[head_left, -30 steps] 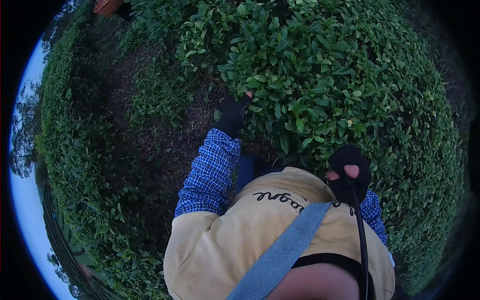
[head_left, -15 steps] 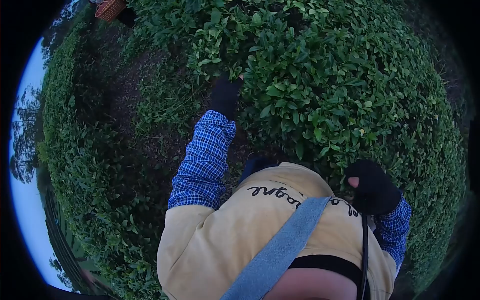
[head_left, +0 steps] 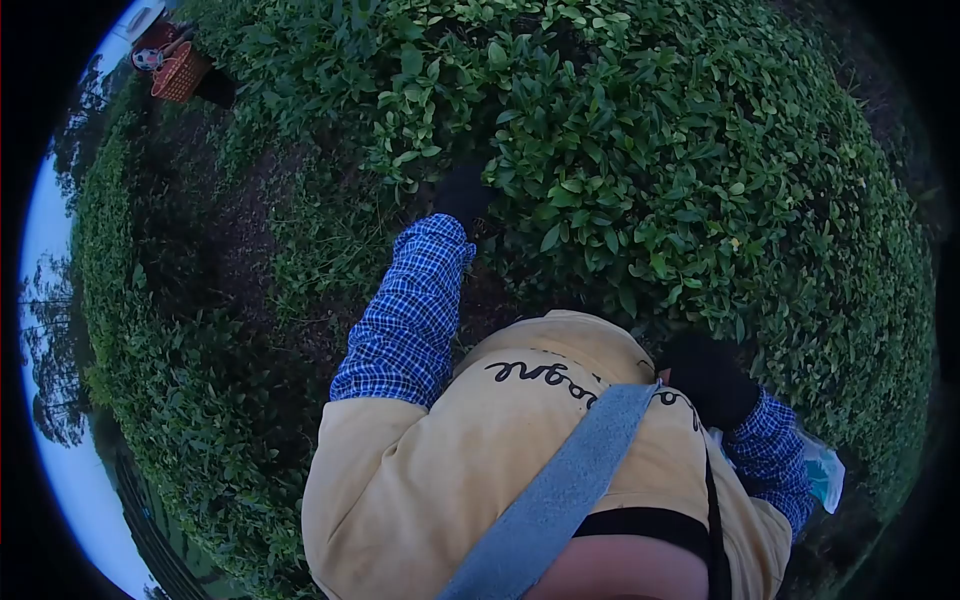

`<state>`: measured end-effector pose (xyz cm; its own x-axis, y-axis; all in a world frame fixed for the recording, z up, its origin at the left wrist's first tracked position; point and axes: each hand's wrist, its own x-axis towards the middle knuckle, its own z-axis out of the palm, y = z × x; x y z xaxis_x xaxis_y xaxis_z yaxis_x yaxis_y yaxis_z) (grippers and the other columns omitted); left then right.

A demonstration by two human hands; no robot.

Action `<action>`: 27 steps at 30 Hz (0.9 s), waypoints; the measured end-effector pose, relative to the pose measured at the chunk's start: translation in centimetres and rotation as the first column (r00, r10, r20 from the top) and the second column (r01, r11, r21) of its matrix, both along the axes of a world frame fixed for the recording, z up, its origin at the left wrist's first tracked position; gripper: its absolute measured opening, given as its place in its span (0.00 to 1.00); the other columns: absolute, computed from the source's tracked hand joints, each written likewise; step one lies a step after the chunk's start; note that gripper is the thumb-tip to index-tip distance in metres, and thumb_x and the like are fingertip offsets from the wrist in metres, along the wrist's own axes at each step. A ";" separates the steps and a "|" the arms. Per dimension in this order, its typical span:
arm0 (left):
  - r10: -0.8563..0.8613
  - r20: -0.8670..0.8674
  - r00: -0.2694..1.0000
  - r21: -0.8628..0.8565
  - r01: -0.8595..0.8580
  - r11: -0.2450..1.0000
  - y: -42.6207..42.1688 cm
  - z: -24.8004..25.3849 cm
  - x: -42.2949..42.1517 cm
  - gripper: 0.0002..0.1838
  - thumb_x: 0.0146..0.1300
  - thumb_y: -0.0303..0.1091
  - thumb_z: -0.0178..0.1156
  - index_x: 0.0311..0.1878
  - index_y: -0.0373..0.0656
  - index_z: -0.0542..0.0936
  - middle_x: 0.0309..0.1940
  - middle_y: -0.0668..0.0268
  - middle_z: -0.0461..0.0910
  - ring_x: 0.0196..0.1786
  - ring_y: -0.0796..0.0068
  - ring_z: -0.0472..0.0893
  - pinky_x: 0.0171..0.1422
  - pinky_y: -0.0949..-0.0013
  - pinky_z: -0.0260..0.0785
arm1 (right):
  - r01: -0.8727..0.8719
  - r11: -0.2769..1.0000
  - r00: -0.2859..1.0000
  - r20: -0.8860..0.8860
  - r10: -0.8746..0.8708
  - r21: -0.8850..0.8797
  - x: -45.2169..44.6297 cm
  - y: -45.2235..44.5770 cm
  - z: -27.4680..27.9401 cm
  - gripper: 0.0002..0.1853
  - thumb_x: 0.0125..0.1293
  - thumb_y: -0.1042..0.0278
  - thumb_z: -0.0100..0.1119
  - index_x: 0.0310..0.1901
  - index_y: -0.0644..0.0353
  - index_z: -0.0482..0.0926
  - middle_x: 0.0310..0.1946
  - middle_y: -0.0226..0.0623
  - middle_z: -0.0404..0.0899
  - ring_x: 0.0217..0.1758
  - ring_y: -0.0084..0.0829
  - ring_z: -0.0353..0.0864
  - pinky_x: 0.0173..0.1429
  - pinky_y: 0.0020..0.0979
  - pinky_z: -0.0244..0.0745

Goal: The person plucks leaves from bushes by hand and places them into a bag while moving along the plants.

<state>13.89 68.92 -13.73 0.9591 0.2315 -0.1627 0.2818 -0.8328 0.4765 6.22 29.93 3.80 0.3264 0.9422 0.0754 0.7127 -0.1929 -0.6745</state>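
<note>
My left hand [head_left: 462, 192], in a black glove, reaches into the lower left edge of a leafy green bush [head_left: 620, 190]. Its fingers are lost among dark leaves, so their pose is hidden. My right hand [head_left: 712, 378], also gloved in black, is held close to my body by the near side of the bush. It looks closed, with a bare fingertip showing near the end of the blue-grey strap [head_left: 560, 490]. Whatever it may hold does not show. Blue checked sleeves [head_left: 400, 315] cover both forearms.
A person with an orange basket [head_left: 180, 72] stands at the upper left. A dirt path [head_left: 245, 225] with weeds runs between the bush and another hedge [head_left: 170, 400] on the left. A clear and teal plastic bag [head_left: 825, 475] shows beside my right sleeve.
My right hand has moved left and slightly down, toward my chest. My left hand sits a little lower and darker among leaves. The plastic bag and more of the other person have come into view.
</note>
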 end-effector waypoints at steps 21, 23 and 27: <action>0.128 0.288 0.949 -0.679 0.108 0.727 0.2 -2.5 -4.4 0.19 0.62 0.32 0.54 0.57 0.43 0.71 0.36 0.56 0.80 0.42 0.64 0.79 0.46 0.66 0.70 | 0.051 0.730 0.988 0.072 -0.136 0.682 2.8 9.7 -0.2 0.24 0.47 0.81 0.60 0.48 0.51 0.69 0.27 0.36 0.74 0.26 0.38 0.73 0.32 0.37 0.65; 0.035 0.490 0.871 -0.577 0.294 0.762 0.9 -0.1 -4.2 0.18 0.67 0.39 0.50 0.55 0.41 0.72 0.42 0.60 0.80 0.46 0.71 0.78 0.51 0.69 0.68 | -0.002 0.718 0.992 0.089 -0.084 0.696 3.2 10.6 -0.3 0.23 0.46 0.81 0.59 0.47 0.55 0.70 0.26 0.36 0.74 0.26 0.39 0.74 0.33 0.38 0.65; -0.115 0.548 0.829 -0.444 0.405 0.800 -2.3 8.2 -2.9 0.18 0.66 0.40 0.51 0.54 0.39 0.73 0.46 0.60 0.77 0.47 0.72 0.77 0.51 0.70 0.68 | 0.001 0.658 0.999 0.034 -0.040 0.753 3.3 12.3 0.2 0.12 0.57 0.71 0.55 0.43 0.57 0.71 0.27 0.41 0.75 0.26 0.40 0.74 0.31 0.39 0.66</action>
